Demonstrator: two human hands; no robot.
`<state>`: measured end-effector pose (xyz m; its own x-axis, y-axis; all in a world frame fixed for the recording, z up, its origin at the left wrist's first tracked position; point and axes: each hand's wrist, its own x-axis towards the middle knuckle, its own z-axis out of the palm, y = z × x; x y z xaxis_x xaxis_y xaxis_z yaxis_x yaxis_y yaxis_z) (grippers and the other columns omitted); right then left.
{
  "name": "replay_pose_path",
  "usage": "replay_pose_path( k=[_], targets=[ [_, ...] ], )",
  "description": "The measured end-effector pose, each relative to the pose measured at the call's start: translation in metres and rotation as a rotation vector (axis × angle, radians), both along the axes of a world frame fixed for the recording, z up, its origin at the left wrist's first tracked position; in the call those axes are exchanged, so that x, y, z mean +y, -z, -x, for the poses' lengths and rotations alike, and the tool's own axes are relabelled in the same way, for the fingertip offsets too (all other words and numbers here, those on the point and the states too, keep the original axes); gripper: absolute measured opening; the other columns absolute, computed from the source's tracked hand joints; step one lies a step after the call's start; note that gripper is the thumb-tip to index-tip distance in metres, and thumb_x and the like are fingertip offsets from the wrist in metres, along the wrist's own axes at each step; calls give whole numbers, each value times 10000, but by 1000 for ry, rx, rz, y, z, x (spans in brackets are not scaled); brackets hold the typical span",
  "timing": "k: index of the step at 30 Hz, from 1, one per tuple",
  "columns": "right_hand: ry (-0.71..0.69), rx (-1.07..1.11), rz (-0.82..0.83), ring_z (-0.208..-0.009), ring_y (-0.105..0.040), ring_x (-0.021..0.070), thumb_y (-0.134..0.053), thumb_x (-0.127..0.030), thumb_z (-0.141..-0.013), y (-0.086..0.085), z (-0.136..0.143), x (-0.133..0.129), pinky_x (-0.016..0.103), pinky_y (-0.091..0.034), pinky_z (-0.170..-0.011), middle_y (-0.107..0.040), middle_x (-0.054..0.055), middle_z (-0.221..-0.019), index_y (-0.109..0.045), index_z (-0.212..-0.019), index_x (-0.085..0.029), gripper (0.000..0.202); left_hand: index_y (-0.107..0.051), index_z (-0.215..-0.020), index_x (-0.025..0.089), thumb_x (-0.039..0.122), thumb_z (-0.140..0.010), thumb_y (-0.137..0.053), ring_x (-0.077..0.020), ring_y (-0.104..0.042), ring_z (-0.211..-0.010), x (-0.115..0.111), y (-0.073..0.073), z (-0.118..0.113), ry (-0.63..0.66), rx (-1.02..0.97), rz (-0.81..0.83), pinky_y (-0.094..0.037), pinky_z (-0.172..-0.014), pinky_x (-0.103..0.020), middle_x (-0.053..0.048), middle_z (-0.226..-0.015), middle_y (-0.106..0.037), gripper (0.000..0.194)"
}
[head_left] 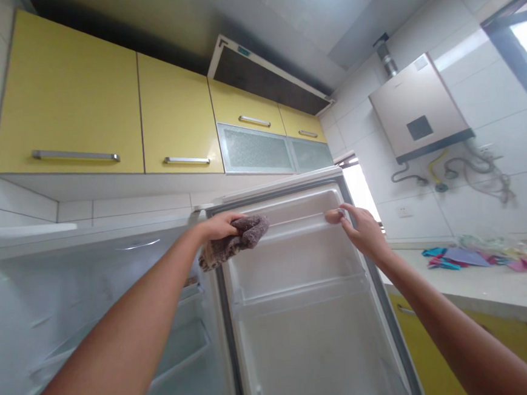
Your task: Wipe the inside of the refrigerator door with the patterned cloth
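Note:
A dark brown fuzzy cloth hangs bunched from my left hand, its fingers closed on the upper edge. The hand is in front of the hinge side of the open fridge door. At the door's top shelf, my right hand pinches a small brown, egg-shaped object between thumb and fingers. A whitish bit shows by the fingertips, too small to make out. To the left, the fridge interior stands open, with clear shelves and drawers partly hidden behind my left forearm.
Yellow wall cabinets and a range hood hang above. A water heater is on the right wall over a counter. Several colourful cloths and plastic bags lie on that counter, beyond the door's outer edge.

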<state>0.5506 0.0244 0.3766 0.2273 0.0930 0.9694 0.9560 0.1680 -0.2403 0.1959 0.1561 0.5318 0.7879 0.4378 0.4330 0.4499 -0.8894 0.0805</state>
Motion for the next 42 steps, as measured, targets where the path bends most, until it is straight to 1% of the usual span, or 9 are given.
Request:
replay_pose_path(
  k=[4,8,12,16,21,30,33,37,42],
  targets=[
    [-6,21,-9,-1163,-610,317,-464,-335,-908,1,3,2,513,-489,-998,-704,127,-1216,-604,-1263,-199,405,-640,-1278,216,86,-682,-491,-226,-646,-1151,-2,-17,-15,-108,-140,-257,-492,-1012,-348,-41,-1287,-716,628],
    [-15,33,-29,-1158,-612,313,-465,-336,-902,2,6,2,509,-487,-1000,-696,126,-1234,-595,-1268,-200,412,-679,-1211,235,101,-719,-526,-293,-612,-1191,0,-11,-36,-207,-62,-442,-444,-1046,-438,-94,-1319,-666,532],
    [-32,41,-24,-1164,-607,315,-462,-347,-901,2,8,1,515,-485,-1001,-690,126,-1244,-592,-1277,-201,423,-756,-910,219,106,-657,-627,-292,-688,-961,7,-1,-56,-300,135,-481,-497,-939,-448,-119,-1032,-745,304],
    [-89,68,-40,-1140,-614,321,-486,-375,-889,1,7,1,524,-516,-952,-692,127,-1231,-604,-1256,-214,418,-743,-750,203,108,-535,-724,-311,-702,-874,14,-6,-69,-371,264,-480,-532,-849,-465,-126,-851,-762,236],
    [-152,71,-48,-1150,-608,318,-511,-383,-880,1,7,1,537,-526,-950,-689,115,-1227,-601,-1256,-236,414,-758,-853,214,185,-604,-703,-308,-712,-908,2,-8,-95,-332,288,-523,-542,-822,-449,-132,-953,-778,257],
    [-196,98,-59,-1191,-604,305,-518,-377,-874,3,15,-4,506,-536,-959,-666,119,-1288,-595,-1275,-233,434,-746,-1040,251,282,-787,-622,-277,-698,-1070,-54,1,-198,-203,296,-611,-526,-893,-350,-106,-1150,-759,283],
    [-196,96,-56,-1186,-605,299,-522,-374,-873,3,16,-4,497,-528,-974,-664,116,-1290,-589,-1283,-228,441,-734,-1091,240,298,-838,-568,-272,-690,-1097,-66,1,-222,-174,305,-618,-521,-901,-339,-123,-1182,-749,308],
    [-108,61,-35,-1186,-597,313,-500,-372,-890,2,16,-5,525,-490,-1017,-676,110,-1269,-578,-1292,-231,433,-731,-1096,254,296,-806,-606,-267,-690,-1092,-63,-2,-228,-136,353,-593,-516,-890,-334,-110,-1194,-748,319],
    [-6,37,-6,-1200,-588,330,-467,-381,-917,2,15,-6,524,-476,-1017,-683,114,-1261,-572,-1292,-233,416,-741,-1067,295,255,-700,-669,-237,-706,-981,-36,-10,-200,-114,448,-491,-527,-841,-322,-47,-1120,-776,376]
  ],
)
